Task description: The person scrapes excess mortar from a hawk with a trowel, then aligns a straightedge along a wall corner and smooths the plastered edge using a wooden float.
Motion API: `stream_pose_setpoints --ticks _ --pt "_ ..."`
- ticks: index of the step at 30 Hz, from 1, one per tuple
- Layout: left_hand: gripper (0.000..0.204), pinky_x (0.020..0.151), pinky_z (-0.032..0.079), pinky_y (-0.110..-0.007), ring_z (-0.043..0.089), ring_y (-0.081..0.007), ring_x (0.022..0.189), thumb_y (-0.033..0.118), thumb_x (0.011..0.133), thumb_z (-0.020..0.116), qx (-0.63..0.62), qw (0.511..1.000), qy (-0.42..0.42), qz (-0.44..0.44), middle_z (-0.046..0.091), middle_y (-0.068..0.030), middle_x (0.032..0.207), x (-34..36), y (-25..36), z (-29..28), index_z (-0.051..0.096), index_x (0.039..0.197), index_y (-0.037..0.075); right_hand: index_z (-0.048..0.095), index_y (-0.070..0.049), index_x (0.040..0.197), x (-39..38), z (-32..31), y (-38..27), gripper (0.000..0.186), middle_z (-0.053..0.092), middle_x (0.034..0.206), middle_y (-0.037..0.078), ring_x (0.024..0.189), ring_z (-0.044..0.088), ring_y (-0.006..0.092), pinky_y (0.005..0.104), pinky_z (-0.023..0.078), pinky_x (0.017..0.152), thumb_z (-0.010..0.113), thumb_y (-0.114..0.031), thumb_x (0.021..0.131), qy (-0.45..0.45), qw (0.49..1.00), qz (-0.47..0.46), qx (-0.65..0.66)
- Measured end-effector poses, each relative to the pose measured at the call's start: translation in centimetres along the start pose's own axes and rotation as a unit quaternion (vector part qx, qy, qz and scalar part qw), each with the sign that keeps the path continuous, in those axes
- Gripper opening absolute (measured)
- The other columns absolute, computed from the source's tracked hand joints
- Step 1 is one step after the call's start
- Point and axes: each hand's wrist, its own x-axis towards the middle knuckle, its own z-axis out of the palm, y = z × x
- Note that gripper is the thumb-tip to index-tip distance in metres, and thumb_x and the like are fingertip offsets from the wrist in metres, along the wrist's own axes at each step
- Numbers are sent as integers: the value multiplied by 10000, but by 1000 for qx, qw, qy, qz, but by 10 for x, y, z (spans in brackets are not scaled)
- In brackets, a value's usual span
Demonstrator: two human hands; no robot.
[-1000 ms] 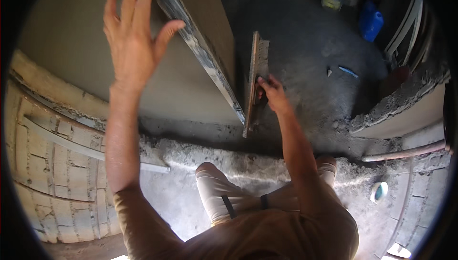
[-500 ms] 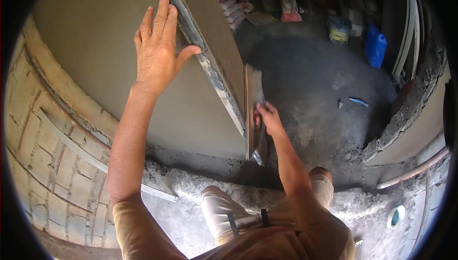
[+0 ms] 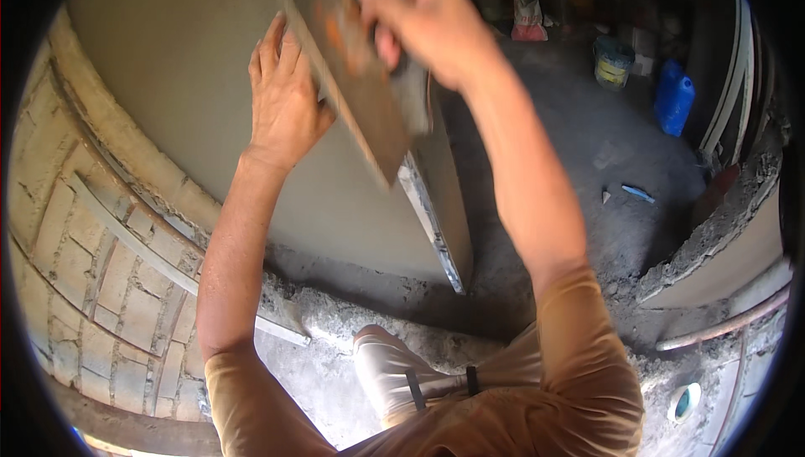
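Observation:
My right hand (image 3: 428, 25) is raised high, smeared by motion, its fingers closed round the handle of a plastering trowel (image 3: 365, 109). The trowel's long, flat blade slants across the upper part of the wall's edge. Beside it my left hand (image 3: 281, 109) lies on the smooth grey plastered wall (image 3: 193, 96), fingers stretched upward and thumb toward the edge. Part of that thumb and the fingertips are hard to see near the blade. Below the trowel, a mortar-stained metal straightedge (image 3: 432, 222) runs down the wall's corner; its upper length is hidden.
A bare block wall (image 3: 109, 289) curves along the left. On the dark floor beyond stand a bucket (image 3: 613, 63), a blue jug (image 3: 673, 98) and a red-and-white sack (image 3: 529, 18). A small blue object (image 3: 638, 193) lies nearer. A rough, broken wall edge (image 3: 713, 235) rises at right.
My right hand has swung up with the trowel from the low end of the wall's edge to its top. My left hand stays at the edge, its fingers slightly more bent.

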Motion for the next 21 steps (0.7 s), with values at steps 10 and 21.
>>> stream_pose_setpoints --ticks 10,21 --pt "1045 1131 303 -549 301 -404 1427 471 696 808 59 998 -6 -24 204 -132 1630 4 20 -23 323 1498 10 572 -50 1082 -184 -43 90 196 565 745 -18 597 495 42 226 418 534 627 -214 990 98 987 121 -27" --pt "983 1090 341 -576 349 -403 1394 376 712 823 66 997 -4 -44 223 -118 1625 9 38 -25 336 1491 24 629 -69 1070 191 -71 -66 163 682 879 31 745 577 149 317 480 722 575 -213 1016 9 960 -143 -242"
